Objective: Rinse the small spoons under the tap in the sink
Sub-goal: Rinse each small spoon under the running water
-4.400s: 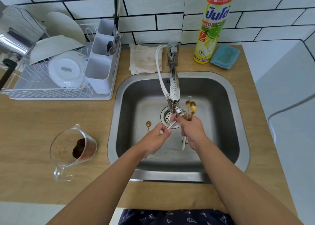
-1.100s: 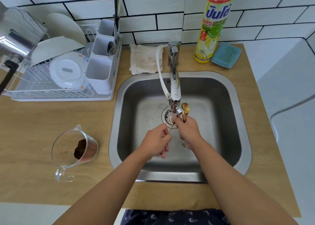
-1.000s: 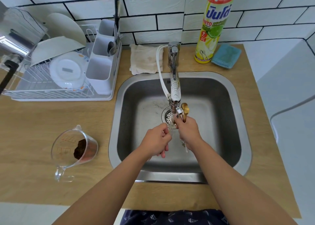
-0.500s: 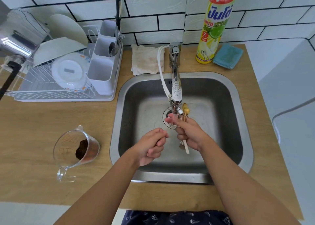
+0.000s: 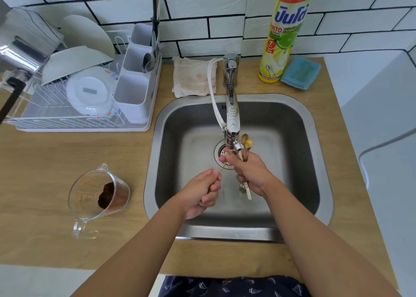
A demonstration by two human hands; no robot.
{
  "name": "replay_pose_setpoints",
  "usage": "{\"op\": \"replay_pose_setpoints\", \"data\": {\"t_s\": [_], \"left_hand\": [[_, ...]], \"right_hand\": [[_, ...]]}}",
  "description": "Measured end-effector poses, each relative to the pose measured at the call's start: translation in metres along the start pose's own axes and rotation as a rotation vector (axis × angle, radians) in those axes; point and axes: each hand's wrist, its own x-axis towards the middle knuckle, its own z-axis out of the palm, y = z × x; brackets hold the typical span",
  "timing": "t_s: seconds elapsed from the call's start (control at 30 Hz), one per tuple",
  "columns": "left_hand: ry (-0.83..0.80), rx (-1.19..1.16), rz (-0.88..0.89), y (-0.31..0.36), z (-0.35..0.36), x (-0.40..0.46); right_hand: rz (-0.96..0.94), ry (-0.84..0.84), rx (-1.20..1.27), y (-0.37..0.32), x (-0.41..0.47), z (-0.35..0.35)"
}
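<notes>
Since a moment ago, one thin gold spoon [image 5: 221,170] has drawn out leftward, pinched by the left hand [image 5: 201,192]. Beneath the chrome tap [image 5: 233,121], the right hand [image 5: 249,173] grips the remaining gold-bowled small spoons [image 5: 246,142] over the steel sink [image 5: 299,125]. Rinsing is underway; next, probably, the single spoon needs passing under the spout.

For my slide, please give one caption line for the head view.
Right hand holds gold spoons by the tap; left hand pinches one thin handle over the sink.

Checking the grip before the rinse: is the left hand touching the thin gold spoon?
Touching. The head view shows the left hand pinching the thin gold spoon by its handle.
</notes>
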Motion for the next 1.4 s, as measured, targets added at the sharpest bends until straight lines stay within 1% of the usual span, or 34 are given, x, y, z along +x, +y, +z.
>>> {"op": "replay_pose_setpoints", "data": {"t_s": [0.03, 0.07, 0.1, 0.17, 0.23, 0.27, 0.3, 0.33, 0.43, 0.47, 0.53, 0.6, 0.67, 0.7, 0.8, 0.83, 0.87, 0.93, 1.07, 1.1, 1.13, 1.23, 1.27, 1.33, 1.4], "left_hand": [[-0.025, -0.104, -0.020, 0.003, 0.000, 0.001], [-0.043, -0.158, -0.031, 0.006, 0.002, 0.003], [-0.052, -0.156, -0.028, 0.008, 0.005, 0.006], [-0.008, -0.004, 0.008, 0.014, 0.014, 0.014], [0.094, 0.265, 0.103, 0.019, 0.025, 0.025], [0.124, 0.368, 0.157, 0.023, 0.030, 0.030], [0.137, 0.417, 0.194, 0.026, 0.034, 0.035], [0.141, 0.404, 0.202, 0.029, 0.038, 0.040], [0.126, 0.147, 0.119, 0.034, 0.048, 0.050], [0.122, 0.132, 0.099, 0.033, 0.051, 0.051], [0.134, 0.252, 0.104, 0.029, 0.058, 0.052], [0.207, 0.438, 0.165, 0.028, 0.061, 0.050], [0.254, 0.555, 0.226, 0.028, 0.058, 0.049], [0.216, 0.564, 0.228, 0.029, 0.054, 0.047], [-0.043, 0.433, 0.138, 0.027, 0.039, 0.034], [-0.082, 0.408, 0.118, 0.026, 0.035, 0.029], [-0.075, 0.417, 0.114, 0.025, 0.033, 0.026], [0.005, 0.469, 0.129, 0.025, 0.032, 0.022], [0.188, 0.522, 0.164, 0.025, 0.033, 0.021], [0.199, 0.520, 0.166, 0.022, 0.033, 0.020], [0.199, 0.529, 0.166, 0.019, 0.032, 0.018], [0.206, 0.626, 0.194, 0.011, 0.029, 0.012], [0.221, 0.657, 0.203, 0.010, 0.030, 0.011], [0.256, 0.714, 0.204, 0.013, 0.031, 0.011], [0.278, 0.688, 0.175, 0.017, 0.033, 0.011]], "right_hand": [[-0.018, 0.031, 0.040, -0.001, -0.001, -0.002], [-0.046, 0.075, 0.069, -0.002, -0.002, -0.003], [-0.084, 0.130, 0.081, -0.004, -0.002, -0.004], [-0.159, 0.267, 0.076, -0.007, -0.002, -0.007], [-0.228, 0.402, 0.041, -0.013, -0.002, -0.012], [-0.253, 0.457, 0.044, -0.016, -0.002, -0.015], [-0.269, 0.502, 0.052, -0.018, -0.002, -0.018], [-0.277, 0.539, 0.062, -0.021, -0.002, -0.021], [-0.293, 0.594, 0.111, -0.028, -0.004, -0.027], [-0.291, 0.599, 0.132, -0.030, -0.004, -0.029], [-0.272, 0.593, 0.145, -0.032, -0.004, -0.033], [-0.240, 0.578, 0.135, -0.029, -0.005, -0.035], [-0.210, 0.569, 0.116, -0.024, -0.005, -0.034], [-0.196, 0.567, 0.114, -0.022, -0.005, -0.033], [-0.166, 0.562, 0.185, -0.020, -0.005, -0.029], [-0.158, 0.555, 0.206, -0.020, -0.004, -0.028], [-0.147, 0.540, 0.207, -0.020, -0.003, -0.025], [-0.106, 0.474, 0.160, -0.017, -0.002, -0.015], [-0.052, 0.253, 0.013, -0.001, -0.009, 0.012], [-0.040, 0.236, 0.008, -0.001, -0.010, 0.014], [-0.026, 0.252, 0.022, -0.003, -0.008, 0.013], [-0.002, 0.366, 0.114, -0.013, 0.003, 0.005], [0.002, 0.368, 0.141, -0.013, 0.004, 0.004], [0.018, 0.286, 0.130, -0.008, 0.000, 0.006], [0.045, 0.148, 0.066, -0.003, -0.008, 0.011]]}}
